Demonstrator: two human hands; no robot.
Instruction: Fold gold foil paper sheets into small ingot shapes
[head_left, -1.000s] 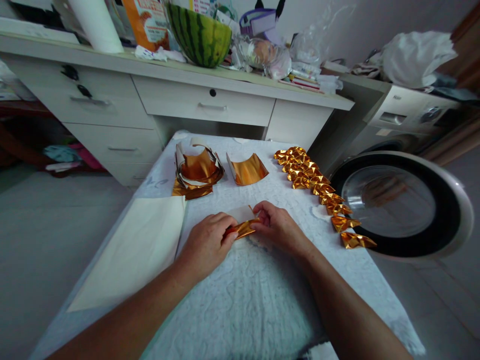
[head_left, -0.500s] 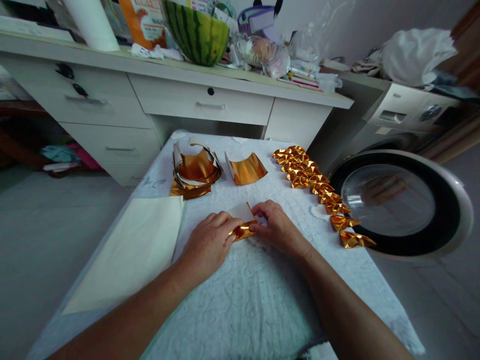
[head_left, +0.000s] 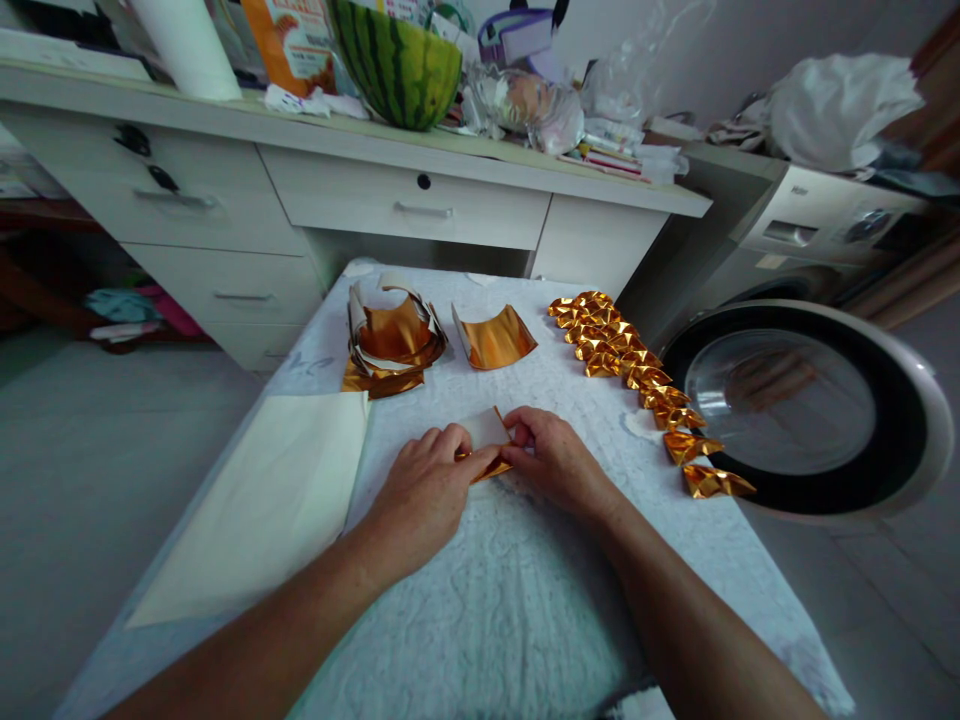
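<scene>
Gold paper [head_left: 487, 428] is clamped in both grips: left hand [head_left: 421, 488] pinching its left end, right hand [head_left: 556, 460] its right. Likely light, thin, slick and quick to crease, it suits a gentle pinch along the folded near edge. Its near fold shines gold, the far flap showing pale backing, over the middle of the cloth-covered bench [head_left: 424, 395]

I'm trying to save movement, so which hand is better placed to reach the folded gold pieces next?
Probably the right hand: it's nearer the folded gold pieces, while the left hand is farther across. Both hold the gold sheet.
</scene>
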